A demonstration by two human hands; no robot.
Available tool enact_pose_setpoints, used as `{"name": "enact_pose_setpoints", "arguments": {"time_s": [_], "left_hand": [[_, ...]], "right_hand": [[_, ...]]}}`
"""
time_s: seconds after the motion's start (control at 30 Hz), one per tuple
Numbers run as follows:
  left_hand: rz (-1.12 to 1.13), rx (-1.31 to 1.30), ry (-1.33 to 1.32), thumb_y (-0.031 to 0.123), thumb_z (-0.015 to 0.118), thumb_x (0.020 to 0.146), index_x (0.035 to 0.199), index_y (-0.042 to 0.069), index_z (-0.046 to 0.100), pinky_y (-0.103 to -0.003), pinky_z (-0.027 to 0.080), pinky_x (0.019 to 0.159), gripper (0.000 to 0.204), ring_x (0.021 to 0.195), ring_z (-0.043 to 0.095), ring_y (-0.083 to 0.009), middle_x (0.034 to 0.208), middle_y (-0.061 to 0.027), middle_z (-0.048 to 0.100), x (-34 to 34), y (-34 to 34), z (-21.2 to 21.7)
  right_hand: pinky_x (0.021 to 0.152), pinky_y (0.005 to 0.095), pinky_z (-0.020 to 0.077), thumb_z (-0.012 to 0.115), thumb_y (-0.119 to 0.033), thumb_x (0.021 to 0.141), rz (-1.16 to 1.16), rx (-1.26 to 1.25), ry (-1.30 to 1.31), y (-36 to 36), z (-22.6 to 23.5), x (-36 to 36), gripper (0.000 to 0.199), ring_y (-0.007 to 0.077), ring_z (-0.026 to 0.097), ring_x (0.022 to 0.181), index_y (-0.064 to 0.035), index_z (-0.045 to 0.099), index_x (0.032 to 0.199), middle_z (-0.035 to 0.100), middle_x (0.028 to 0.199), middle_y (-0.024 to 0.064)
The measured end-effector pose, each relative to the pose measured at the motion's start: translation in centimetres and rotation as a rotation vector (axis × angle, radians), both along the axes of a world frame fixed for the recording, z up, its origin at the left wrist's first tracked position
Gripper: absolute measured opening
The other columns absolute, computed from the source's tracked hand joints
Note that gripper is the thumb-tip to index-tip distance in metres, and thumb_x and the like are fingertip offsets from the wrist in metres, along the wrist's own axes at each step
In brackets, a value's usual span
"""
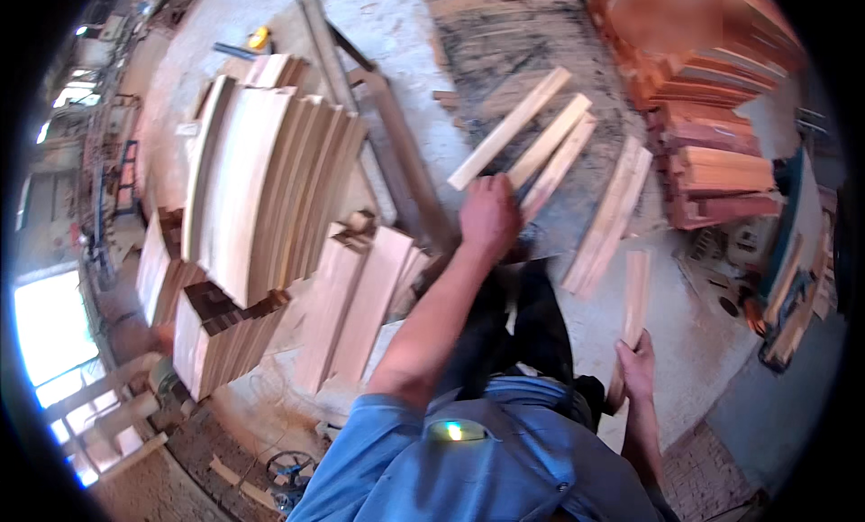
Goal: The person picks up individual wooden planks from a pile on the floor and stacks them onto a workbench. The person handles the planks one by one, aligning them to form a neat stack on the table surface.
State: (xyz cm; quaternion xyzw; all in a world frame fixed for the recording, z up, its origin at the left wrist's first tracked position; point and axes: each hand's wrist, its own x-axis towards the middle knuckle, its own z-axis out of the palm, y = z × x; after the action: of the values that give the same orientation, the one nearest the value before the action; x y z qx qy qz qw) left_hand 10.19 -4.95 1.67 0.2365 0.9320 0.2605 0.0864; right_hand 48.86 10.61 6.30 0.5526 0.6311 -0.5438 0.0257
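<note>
My left hand (491,217) is closed at the near end of a pale wooden strip (551,142), its fingertips partly hidden beneath it. Close beside that strip lie another strip (510,127) on the left and a third strip (560,166) on the right. My right hand (636,367), lower right, grips a separate wooden strip (636,292) that points away from me, its lower part running past the palm. Between my hands, a wider pair of boards (611,220) lies at a slant.
A tall stack of pale curved boards (261,184) stands at left, with shorter blocks (356,297) next to it. Reddish timber (721,166) is piled at far right. A dark wooden frame (396,153) stands beside the left stack. A yellow tape measure (259,38) lies at the back.
</note>
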Motion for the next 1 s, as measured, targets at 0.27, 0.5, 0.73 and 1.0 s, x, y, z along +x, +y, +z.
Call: {"name": "enact_pose_setpoints", "arguments": {"time_s": [0.27,0.5,0.73,1.0], "left_hand": [[-0.340,0.156,0.238,0.016,0.069,0.084,0.120,0.000,0.059,-0.046,0.050,0.088,0.040,0.103,0.060,-0.0385,0.115,-0.0198,0.061,3.5,0.1,2.5],[-0.385,0.107,-0.393,0.030,0.070,0.087,0.141,-0.004,0.038,-0.052,0.052,0.089,0.072,0.105,0.060,-0.0480,0.121,-0.0301,0.054,13.9,3.9,0.8],[-0.184,0.376,-0.731,0.020,0.075,0.084,0.139,-0.003,0.038,-0.043,0.054,0.088,0.071,0.099,0.065,-0.0411,0.113,-0.0260,0.061,16.2,3.7,-2.9],[0.383,0.644,-1.645,0.013,0.068,0.094,0.127,0.005,0.051,-0.034,0.060,0.079,0.038,0.092,0.068,-0.0212,0.110,-0.0094,0.065,17.5,3.0,-4.4]], "right_hand": [[0.093,0.0357,0.0493,0.075,-0.022,0.080,0.062,0.041,-0.120,1.5,2.3,-3.0,0.059,0.0218,0.062,0.105,0.0019,0.053,0.130,0.066,0.112,0.0156],[0.093,0.0354,0.0494,0.077,-0.022,0.080,0.008,-0.021,-0.073,1.2,3.8,-4.6,0.063,0.0215,0.063,0.104,0.0024,0.052,0.132,0.066,0.113,0.0151],[0.093,0.0342,0.0496,0.077,-0.021,0.081,-0.065,-0.040,-0.099,0.6,2.1,-1.6,0.062,0.0202,0.063,0.105,0.0023,0.052,0.133,0.067,0.113,0.0144],[0.093,0.0348,0.0499,0.077,-0.021,0.081,-0.080,-0.041,-0.099,1.4,1.5,-1.0,0.061,0.0210,0.063,0.105,0.0023,0.053,0.132,0.067,0.113,0.0146]]}}
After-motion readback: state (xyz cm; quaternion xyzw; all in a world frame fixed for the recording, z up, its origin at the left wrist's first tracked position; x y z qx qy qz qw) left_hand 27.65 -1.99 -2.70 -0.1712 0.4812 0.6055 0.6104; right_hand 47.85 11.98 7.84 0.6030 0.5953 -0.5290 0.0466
